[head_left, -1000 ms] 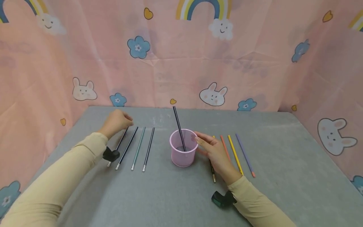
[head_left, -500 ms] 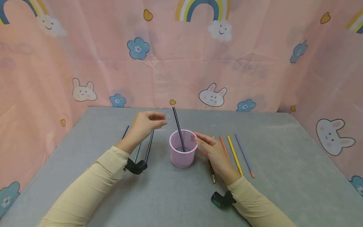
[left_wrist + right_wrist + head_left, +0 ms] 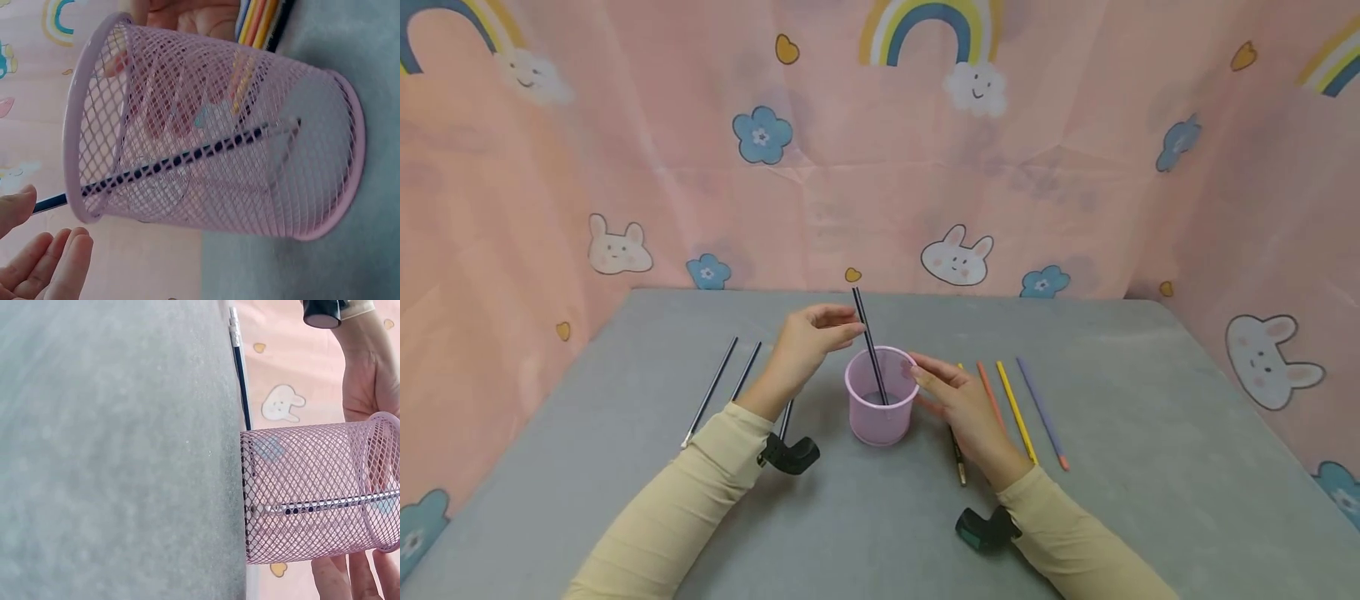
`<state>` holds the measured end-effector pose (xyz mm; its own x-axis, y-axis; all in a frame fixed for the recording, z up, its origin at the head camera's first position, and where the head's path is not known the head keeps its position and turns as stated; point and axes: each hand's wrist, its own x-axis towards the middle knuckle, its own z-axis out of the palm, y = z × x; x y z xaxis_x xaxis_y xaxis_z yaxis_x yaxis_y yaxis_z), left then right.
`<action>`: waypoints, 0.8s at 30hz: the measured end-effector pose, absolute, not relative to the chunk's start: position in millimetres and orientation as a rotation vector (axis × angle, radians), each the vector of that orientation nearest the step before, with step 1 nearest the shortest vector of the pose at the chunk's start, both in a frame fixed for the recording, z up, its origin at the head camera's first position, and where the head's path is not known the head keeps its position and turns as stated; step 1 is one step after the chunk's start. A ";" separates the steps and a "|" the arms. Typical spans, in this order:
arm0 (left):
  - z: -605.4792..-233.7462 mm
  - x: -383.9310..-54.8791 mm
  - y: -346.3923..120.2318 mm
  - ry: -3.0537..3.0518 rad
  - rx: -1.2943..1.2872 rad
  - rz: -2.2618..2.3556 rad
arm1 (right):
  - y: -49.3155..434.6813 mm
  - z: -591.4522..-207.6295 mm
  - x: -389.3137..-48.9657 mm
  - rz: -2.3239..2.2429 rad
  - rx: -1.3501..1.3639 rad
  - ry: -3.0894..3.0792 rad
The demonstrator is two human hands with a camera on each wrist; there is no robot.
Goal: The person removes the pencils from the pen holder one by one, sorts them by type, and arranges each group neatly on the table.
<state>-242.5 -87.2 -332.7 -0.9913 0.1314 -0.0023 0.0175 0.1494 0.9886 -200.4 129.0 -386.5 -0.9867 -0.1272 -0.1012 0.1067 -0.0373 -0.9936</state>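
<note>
A pink mesh pen cup (image 3: 880,429) stands upright on the grey table. One dark pencil (image 3: 873,357) leans in it, its upper end above the rim; the left wrist view shows its silver end at the cup's bottom. My left hand (image 3: 801,354) is at the pencil's upper part, with thumb and fingers (image 3: 69,269) apart; whether the thumb touches the pencil I cannot tell. My right hand (image 3: 966,408) holds the cup's right side at the rim, and its fingers (image 3: 362,575) lie along the mesh.
Left of the cup lie dark pencils (image 3: 709,392), partly behind my left arm. To the right are an orange pencil (image 3: 989,390), a yellow pencil (image 3: 1017,412), a purple pencil (image 3: 1043,417) and a black pencil (image 3: 958,458). A patterned pink cloth (image 3: 850,200) hangs behind the table.
My left hand has moved right, from the leftmost pencil to the pencil in the cup. The right hand keeps its place on the cup. The head view has shifted slightly.
</note>
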 end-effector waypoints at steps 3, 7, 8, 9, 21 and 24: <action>-335.3 -243.1 -84.0 2.311 0.141 2.011 | 128.7 -387.5 -201.3 -2.163 -0.033 2.058; -336.7 -241.8 -80.3 2.325 0.119 2.022 | 129.1 -388.3 -201.5 -2.161 -0.025 2.060; -336.4 -241.5 -79.4 2.337 0.120 2.025 | 129.2 -388.2 -201.8 -2.165 -0.024 2.059; -335.7 -241.4 -78.2 2.342 0.122 2.034 | 129.5 -387.9 -202.2 -2.167 -0.028 2.060; -342.0 -243.1 -69.3 2.378 0.075 2.045 | 127.0 -388.1 -202.5 -2.169 -0.003 2.074; -343.7 -242.9 -67.2 2.390 0.073 2.057 | 127.2 -387.8 -201.6 -2.165 0.006 2.079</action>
